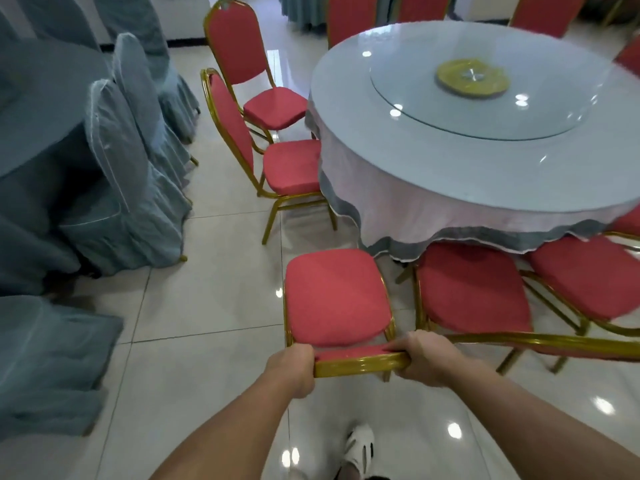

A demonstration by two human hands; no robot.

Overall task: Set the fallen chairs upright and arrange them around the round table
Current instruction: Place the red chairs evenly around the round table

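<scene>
The fingers of the left hand (292,367) are curled tight around the gold metal top bar of a red padded chair (337,296). The fingers of the right hand (424,358) are curled around the same bar, at its other end. Both hands are closed on it, one at each corner. I think two hands on the top bar let the person steer the chair and keep it from tipping.

The chair stands up on its legs. Its red seat points at the big round table with a pale cloth (485,188). The seat's front edge is near the hanging cloth but not yet under it. There is a gap here between the chairs, so this looks like the spot the chair is meant for. A small push forward should tuck it in.

Just to the right stands another red chair (474,292), with its seat partly under the cloth. Its gold back bar runs close by the right hand. A third red seat (588,278) is further right. To the left, two more red chairs (291,164) stand by the table.

Far left are chairs in grey-blue cloth covers (121,174). They belong to another table. Below, a white shoe (360,445) rests on the shiny tile floor (214,289).
</scene>
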